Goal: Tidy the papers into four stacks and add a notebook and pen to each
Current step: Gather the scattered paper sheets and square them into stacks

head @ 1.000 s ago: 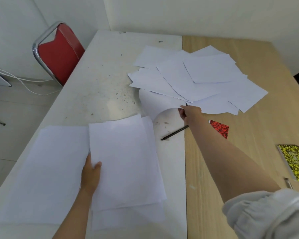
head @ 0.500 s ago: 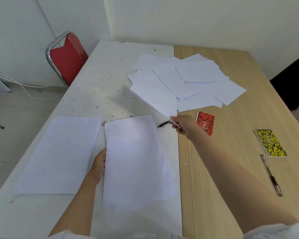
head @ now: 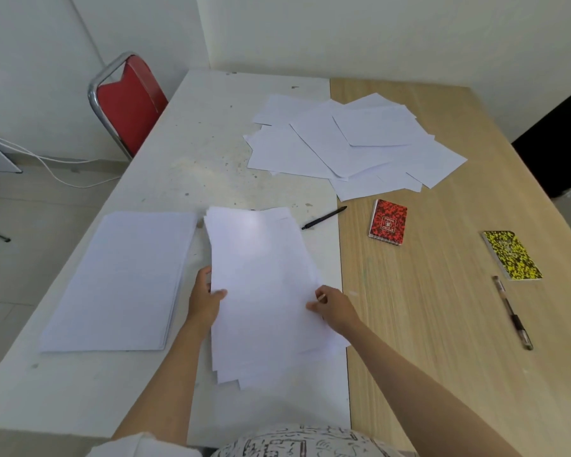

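Observation:
A neat stack of white paper (head: 119, 282) lies at the left of the white table. Beside it is a looser second stack (head: 264, 285). My left hand (head: 205, 298) grips this stack's left edge with the thumb on top. My right hand (head: 333, 303) pinches the right edge of its top sheet. Several loose sheets (head: 350, 146) lie scattered at the far side. A black pen (head: 323, 218) lies beyond the second stack. On the wooden table are a red notebook (head: 388, 222), a yellow notebook (head: 511, 254) and a second pen (head: 512, 313).
The white table (head: 195, 153) adjoins a wooden table (head: 426, 324) on the right. A red chair with a chrome frame (head: 126, 100) stands at the far left, with a white cable on the floor. A wall runs along the far side.
My right hand has carried a sheet from the scattered pile back to the second stack and laid it on top. My left hand stayed on the stack's left edge.

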